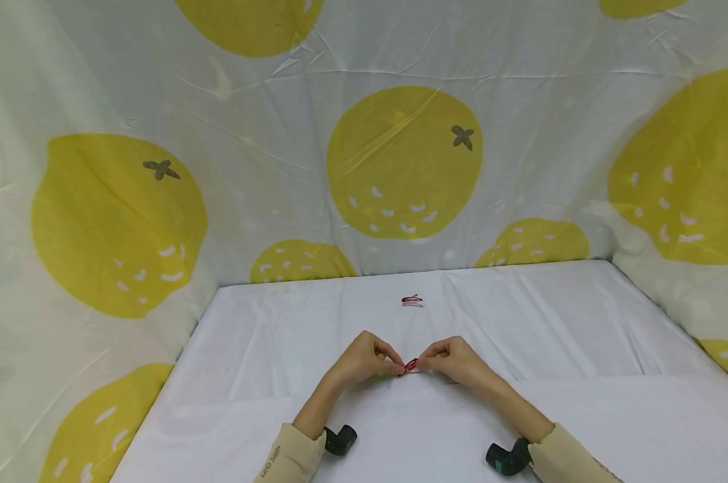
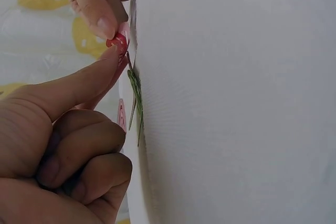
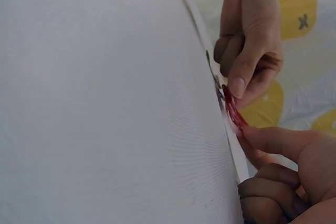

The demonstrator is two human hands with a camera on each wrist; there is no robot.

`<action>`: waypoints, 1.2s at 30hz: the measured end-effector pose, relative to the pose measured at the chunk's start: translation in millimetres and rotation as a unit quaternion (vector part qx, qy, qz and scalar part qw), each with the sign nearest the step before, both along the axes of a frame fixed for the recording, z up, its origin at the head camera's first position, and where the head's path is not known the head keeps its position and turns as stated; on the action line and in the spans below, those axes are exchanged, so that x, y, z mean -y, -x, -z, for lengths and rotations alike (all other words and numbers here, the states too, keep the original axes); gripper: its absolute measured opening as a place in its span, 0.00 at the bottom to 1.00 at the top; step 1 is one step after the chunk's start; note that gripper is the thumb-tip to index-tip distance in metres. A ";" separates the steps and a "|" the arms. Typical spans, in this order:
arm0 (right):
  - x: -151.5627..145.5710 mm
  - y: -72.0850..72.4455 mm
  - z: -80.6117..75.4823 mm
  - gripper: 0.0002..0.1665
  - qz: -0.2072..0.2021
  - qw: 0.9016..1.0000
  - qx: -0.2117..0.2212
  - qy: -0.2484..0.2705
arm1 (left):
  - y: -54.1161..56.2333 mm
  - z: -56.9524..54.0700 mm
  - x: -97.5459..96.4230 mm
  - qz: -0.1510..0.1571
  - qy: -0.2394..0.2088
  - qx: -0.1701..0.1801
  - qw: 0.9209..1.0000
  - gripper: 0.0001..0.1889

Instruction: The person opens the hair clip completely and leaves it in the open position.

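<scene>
Red hair clip [image 1: 410, 365] held between two hands, just above the white tablecloth [image 1: 551, 429], in the middle of the near part of the table. On the left, I see the left hand [image 1: 366, 357] pinching one end of the clip between thumb and index finger, its other fingers folded toward the palm. On the right, the right hand [image 1: 454, 355] pinches the opposite end in the same manner, its remaining fingers likewise curled. From my distant station I cannot tell whether the clip is snapped closed. Beneath the left hand, my left wrist view shows green hair clips [image 2: 135, 98] on the cloth, seen nearly edge-on. Farther back, beyond both hands, lie a red clip [image 1: 411, 299] and a pink clip [image 1: 412, 304], close together. Beige sleeves [image 1: 292, 453] cover the forearms; behind the table hangs a lemon-printed curtain [image 1: 406, 161].
</scene>
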State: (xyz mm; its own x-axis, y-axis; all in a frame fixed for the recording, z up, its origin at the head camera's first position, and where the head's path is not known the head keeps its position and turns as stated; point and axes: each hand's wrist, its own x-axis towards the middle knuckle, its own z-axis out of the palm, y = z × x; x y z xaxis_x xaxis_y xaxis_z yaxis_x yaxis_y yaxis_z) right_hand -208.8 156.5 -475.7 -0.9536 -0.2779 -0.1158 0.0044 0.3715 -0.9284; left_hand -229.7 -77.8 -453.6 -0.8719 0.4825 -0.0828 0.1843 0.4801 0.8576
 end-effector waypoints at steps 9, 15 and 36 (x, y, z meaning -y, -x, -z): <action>1.0 -1.3 -2.5 0.10 0.033 0.999 -0.019 0.012 | 0.1 0.1 -0.5 -0.014 0.009 -0.003 1.000 0.04; 4.1 -0.4 -4.0 0.10 0.079 0.997 0.007 0.022 | 0.4 -1.6 -1.7 -0.042 -0.003 0.001 0.999 0.02; 5.5 1.6 -5.6 0.14 0.090 0.994 0.014 0.062 | 3.5 -4.9 -4.4 -0.114 -0.071 -0.033 0.990 0.06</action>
State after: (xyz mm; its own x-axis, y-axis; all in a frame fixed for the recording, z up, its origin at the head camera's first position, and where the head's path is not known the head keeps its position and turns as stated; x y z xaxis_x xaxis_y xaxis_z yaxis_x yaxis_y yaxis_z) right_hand -210.4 151.0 -470.1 -0.9862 -0.1161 -0.1183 0.0868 0.2459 -0.9654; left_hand -233.2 -73.4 -448.7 -0.9610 0.2746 0.0327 0.1428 0.3917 0.9090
